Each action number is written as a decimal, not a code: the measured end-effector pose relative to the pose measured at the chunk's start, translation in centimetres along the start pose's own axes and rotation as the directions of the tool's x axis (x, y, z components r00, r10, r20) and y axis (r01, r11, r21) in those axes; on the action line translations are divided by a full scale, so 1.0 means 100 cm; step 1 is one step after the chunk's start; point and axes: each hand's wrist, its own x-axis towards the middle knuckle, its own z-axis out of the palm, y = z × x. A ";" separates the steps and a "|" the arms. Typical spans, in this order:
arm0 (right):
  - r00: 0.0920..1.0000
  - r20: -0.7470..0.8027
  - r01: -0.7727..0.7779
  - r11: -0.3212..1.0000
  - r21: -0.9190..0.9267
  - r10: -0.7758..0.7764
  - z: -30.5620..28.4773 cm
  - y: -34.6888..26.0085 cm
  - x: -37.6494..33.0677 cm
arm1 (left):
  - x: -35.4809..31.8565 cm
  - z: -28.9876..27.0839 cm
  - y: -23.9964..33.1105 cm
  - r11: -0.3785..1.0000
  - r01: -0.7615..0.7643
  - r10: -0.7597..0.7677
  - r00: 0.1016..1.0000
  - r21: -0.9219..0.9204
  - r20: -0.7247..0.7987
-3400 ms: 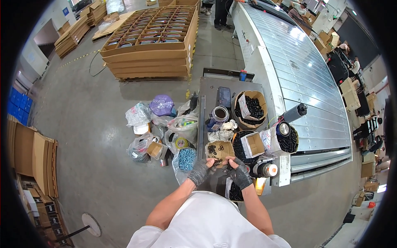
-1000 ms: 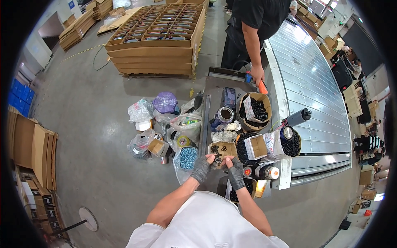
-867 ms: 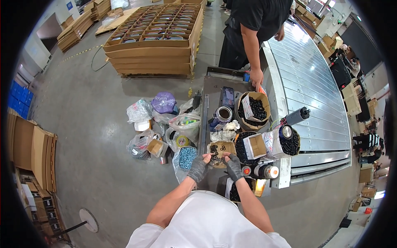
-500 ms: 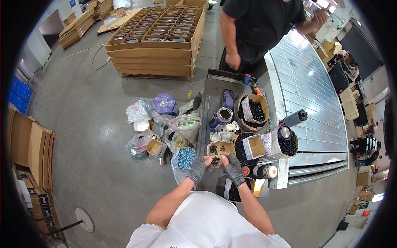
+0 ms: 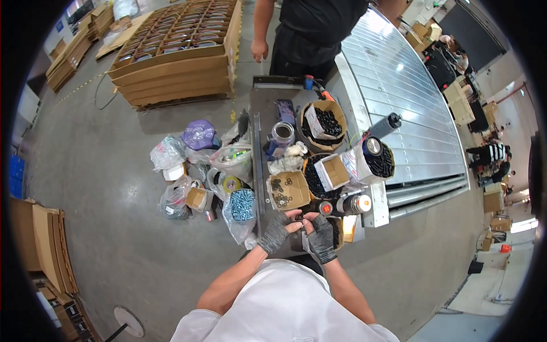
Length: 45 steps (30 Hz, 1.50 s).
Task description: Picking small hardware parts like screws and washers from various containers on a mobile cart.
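Pinching a dark part (image 5: 299,217), left fingers (image 5: 294,226) and right fingers (image 5: 310,216) meet near a bench (image 5: 264,114) on grey floor (image 5: 119,239).

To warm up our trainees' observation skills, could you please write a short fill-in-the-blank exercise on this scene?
The left hand and right hand wear grey knitted fingerless ____.
The slender metal screws left of the grey rectangular table are coloured ____.
Beyond the table, the standing co-worker's shirt is coloured ____.

Missing words: gloves; blue; black.

Wide downward view from head height
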 end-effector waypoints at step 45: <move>0.626 0.524 0.750 0.630 -0.200 -0.578 -0.068 0.176 0.004 | -0.140 0.116 -0.154 0.915 0.249 -0.391 0.740 -0.318 -0.547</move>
